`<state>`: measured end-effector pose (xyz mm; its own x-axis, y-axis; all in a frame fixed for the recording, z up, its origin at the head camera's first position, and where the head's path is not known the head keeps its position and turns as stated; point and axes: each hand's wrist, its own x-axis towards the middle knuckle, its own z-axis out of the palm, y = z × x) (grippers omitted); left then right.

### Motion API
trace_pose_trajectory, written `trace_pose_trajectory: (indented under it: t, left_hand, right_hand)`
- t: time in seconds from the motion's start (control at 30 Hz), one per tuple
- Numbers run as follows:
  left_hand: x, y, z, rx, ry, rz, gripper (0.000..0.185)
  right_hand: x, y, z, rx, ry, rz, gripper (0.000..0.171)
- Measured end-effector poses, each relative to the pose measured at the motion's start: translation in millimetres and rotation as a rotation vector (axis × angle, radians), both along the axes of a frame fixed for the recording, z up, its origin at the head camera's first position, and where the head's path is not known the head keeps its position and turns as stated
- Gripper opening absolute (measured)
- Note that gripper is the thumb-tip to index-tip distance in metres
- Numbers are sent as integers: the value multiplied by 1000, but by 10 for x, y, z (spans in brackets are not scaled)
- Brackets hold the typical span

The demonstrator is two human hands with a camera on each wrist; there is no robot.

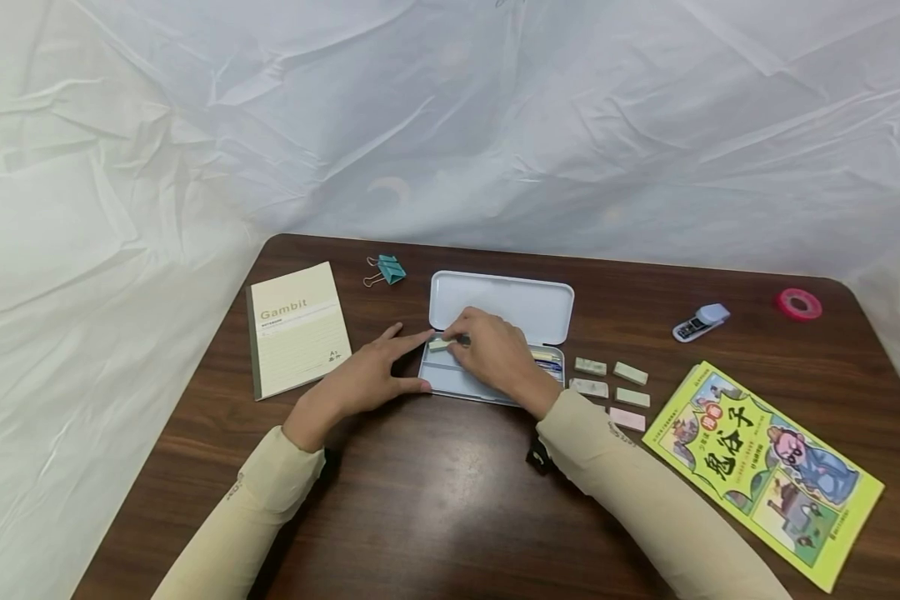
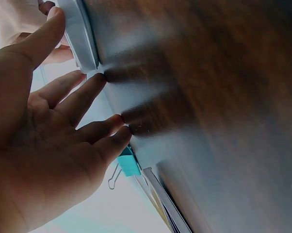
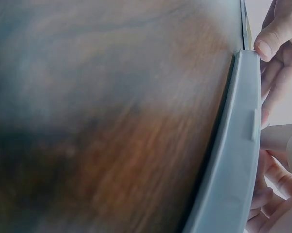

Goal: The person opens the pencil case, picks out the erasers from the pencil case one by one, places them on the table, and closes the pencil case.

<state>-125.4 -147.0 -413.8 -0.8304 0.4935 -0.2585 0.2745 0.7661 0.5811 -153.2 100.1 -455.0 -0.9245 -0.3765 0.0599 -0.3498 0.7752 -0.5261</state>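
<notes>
A white pencil case [image 1: 461, 383] lies open on the dark wooden table, its lid [image 1: 506, 300] folded back. My left hand [image 1: 363, 375] spreads at the case's left end, with thumb and index fingertips at its edge; in the left wrist view the other fingertips reach down to the table. My right hand [image 1: 498, 354] reaches over the case and pinches a pale green eraser [image 1: 438, 344] in the upper left corner. Pens [image 1: 547, 363] lie in the right part of the case, partly behind my right wrist. The case's side wall [image 3: 228, 160] hides some right fingers in the right wrist view.
Several pale erasers [image 1: 632, 397] and a pink one [image 1: 627, 418] lie right of the case. A yellow comic book [image 1: 765, 475], a stapler-like device [image 1: 701, 322] and red tape [image 1: 798, 304] lie farther right. At left are a notebook [image 1: 300, 333] and a teal binder clip [image 1: 390, 268].
</notes>
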Motion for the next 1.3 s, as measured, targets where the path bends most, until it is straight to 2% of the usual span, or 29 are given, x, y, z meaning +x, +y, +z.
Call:
trace_pose_trajectory:
  t: [0.3, 0.5, 0.57, 0.8, 1.3]
  left_hand:
    - [7, 7, 24, 0, -15, 1, 84]
    - [6, 11, 20, -2, -19, 6, 85]
    - [5, 9, 19, -5, -19, 9, 86]
    - [0, 11, 16, -15, -22, 11, 85]
    - [2, 7, 26, -8, -31, 8, 86]
  right_hand:
    - [20, 61, -28, -45, 12, -4, 16]
    - [88, 227, -4, -105, 19, -31, 14]
    - [150, 303, 66, -129, 16, -36, 14]
    - [523, 529, 520, -161, -22, -60, 17]
    - [1127, 1343, 561, -92, 16, -180, 16]
